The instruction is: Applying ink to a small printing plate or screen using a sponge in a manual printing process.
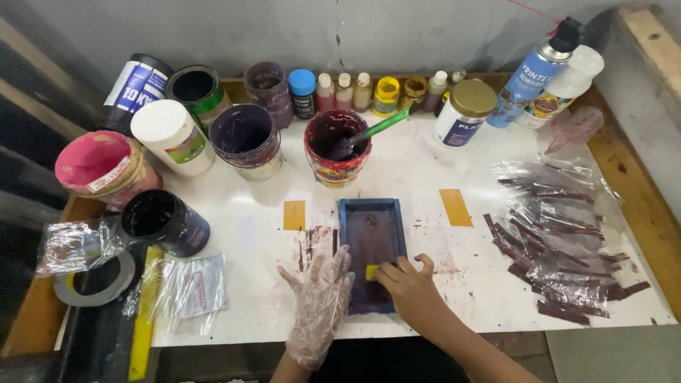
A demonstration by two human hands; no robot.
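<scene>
Worktop: the white, ink-stained tabletop point(425, 170) filled the view, its wooden rim showing along the right edge and far-right corner.
Back row: jars, tubs and small bottles crowded the far edge, likely parked there so the near half stayed free for working.
Tape strips: dark maroon strips under crumpled clear film point(560, 241) were spread across the right side, seemingly laid flat to keep them apart.
Red bucket: a red plastic bucket of dark purple ink point(337, 149) stood behind the frame, a green-handled tool point(379, 128) leaning inside, close enough to dip from.
Frame: the small blue-edged rectangular screen frame point(371, 252) lay flat near the middle of the near edge, its mesh smeared dark purple.
Left hand: the left hand point(320, 298), in a thin clear plastic glove, rested flat and unclenched against the frame's left side, apparently steadying it.
Right hand: the bare right hand point(411, 287) pressed its fingertips down by a small yellow tab point(372, 272) at the frame's lower right; gripping nothing that I could make out.
Hidden: the frame's near end sat under both hands; the forearms ran off the bottom.
</scene>
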